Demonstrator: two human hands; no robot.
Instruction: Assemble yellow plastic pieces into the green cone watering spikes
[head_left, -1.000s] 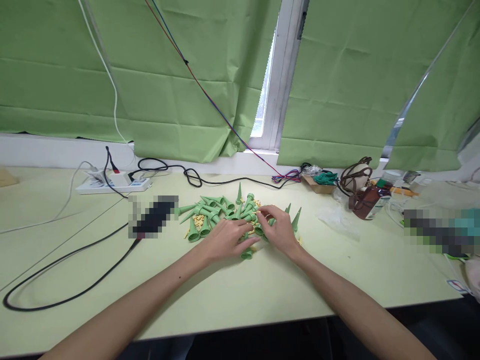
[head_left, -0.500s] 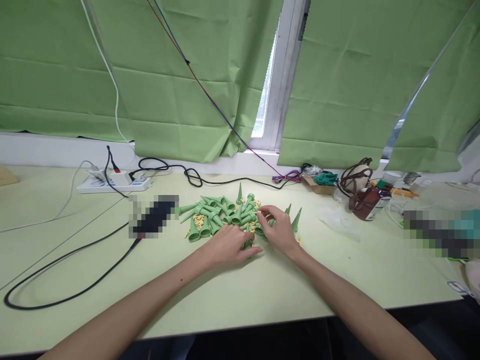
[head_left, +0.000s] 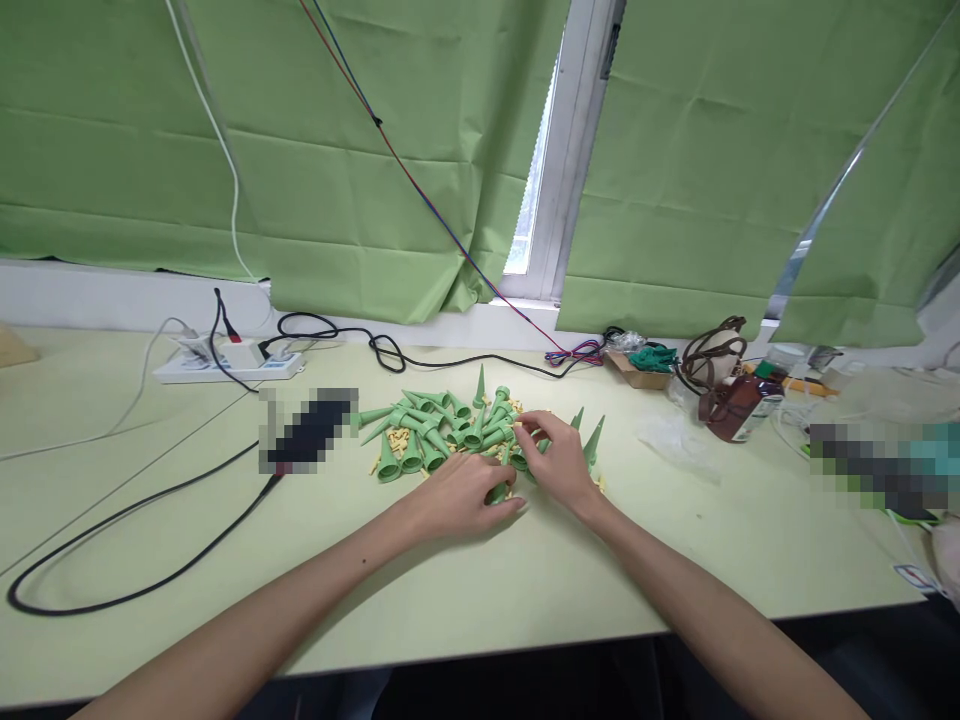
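Note:
Green hollow plastic cones lie heaped on the pale table, with small yellow plastic pieces scattered among them. At the heap's near edge, my left hand curls its fingers and thumb around a green cone, partly hidden by the fingers. Just to its right is my right hand, thumb and forefinger pinched together over the heap. A tiny yellow piece shows at those fingertips. Some cones behind both hands are hidden.
A white power strip and a blurred dark device with a looping black cable are on the left. Toward the right stand a small cardboard box, a brown bottle and a clear plastic bag. Green curtains hang behind.
My left hand's fingers have shifted slightly, showing more of the green cone between fingers and thumb. My right hand has stayed almost still.

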